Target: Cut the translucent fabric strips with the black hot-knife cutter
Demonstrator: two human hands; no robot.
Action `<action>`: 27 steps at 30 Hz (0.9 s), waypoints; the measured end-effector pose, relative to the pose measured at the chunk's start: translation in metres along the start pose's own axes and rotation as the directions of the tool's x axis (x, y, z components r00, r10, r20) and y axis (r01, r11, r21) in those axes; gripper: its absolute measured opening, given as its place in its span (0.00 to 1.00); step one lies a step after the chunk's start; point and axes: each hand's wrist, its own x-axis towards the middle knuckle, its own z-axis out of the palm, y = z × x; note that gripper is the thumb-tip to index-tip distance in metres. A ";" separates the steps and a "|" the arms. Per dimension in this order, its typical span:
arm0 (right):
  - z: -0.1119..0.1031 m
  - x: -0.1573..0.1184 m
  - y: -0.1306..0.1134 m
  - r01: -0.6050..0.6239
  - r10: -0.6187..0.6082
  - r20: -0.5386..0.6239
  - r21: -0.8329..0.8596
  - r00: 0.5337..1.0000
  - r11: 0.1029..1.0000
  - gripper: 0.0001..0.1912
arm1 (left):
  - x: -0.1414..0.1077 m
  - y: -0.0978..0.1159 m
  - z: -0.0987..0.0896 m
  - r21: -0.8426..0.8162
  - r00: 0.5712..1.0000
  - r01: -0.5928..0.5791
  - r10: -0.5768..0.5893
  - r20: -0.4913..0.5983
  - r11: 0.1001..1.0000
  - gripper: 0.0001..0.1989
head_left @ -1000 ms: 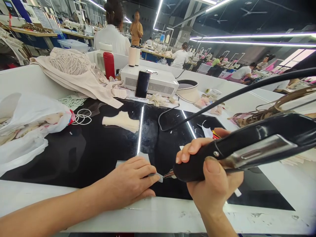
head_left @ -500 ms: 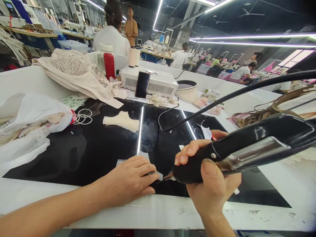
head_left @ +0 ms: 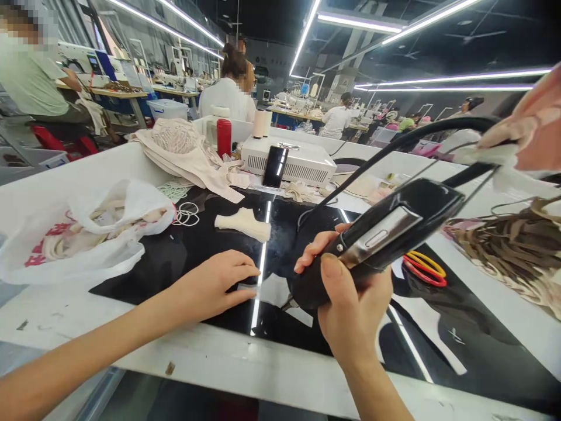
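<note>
My right hand [head_left: 350, 292] is wrapped round a black handheld tool [head_left: 381, 234] with a metal lever and a cable. The tool's tip points down at a thin whitish piece [head_left: 276, 290] lying on the black sheet [head_left: 193, 275]. Just left of that piece, my left hand [head_left: 223, 280] hovers over or rests on the sheet, fingers apart, holding nothing. A cream fabric piece [head_left: 243, 224] lies beyond my left hand. More white cut pieces [head_left: 423, 318] lie to the right of my right hand.
A white plastic bag [head_left: 118, 257] sits at the left, beige garments [head_left: 188, 152] behind it. At the back stand a white box [head_left: 307, 158], a phone [head_left: 275, 166] and a red bottle [head_left: 224, 137]. Brown straps [head_left: 504, 245] lie right. A person's hand [head_left: 526, 126] reaches in at upper right.
The view has shifted. My left hand has let go of the whitish piece and drawn back left. Another person's hand with pale fabric has come in at upper right.
</note>
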 end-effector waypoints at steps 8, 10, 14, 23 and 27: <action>0.034 0.001 0.026 -0.003 -0.001 0.034 0.115 0.999 0.993 0.16 | -0.029 -0.014 0.003 -0.120 0.988 0.153 -0.153 0.015 0.981 0.13; 0.037 0.003 0.031 0.006 -0.011 0.036 0.118 0.999 0.993 0.17 | -0.028 -0.013 0.005 -0.148 0.986 0.167 -0.169 0.001 0.975 0.09; 0.040 0.007 0.036 0.013 -0.017 0.042 0.101 0.999 0.995 0.18 | -0.025 -0.010 0.005 -0.176 0.984 0.172 -0.177 -0.013 0.969 0.05; 0.044 0.005 0.036 -0.010 0.007 0.032 0.079 0.999 0.997 0.19 | -0.028 -0.007 0.006 -0.182 0.982 0.176 -0.185 -0.034 0.967 0.09; 0.045 0.005 0.038 0.001 -0.004 0.035 0.088 0.999 0.996 0.19 | -0.028 -0.005 0.006 -0.181 0.983 0.169 -0.178 -0.035 0.969 0.05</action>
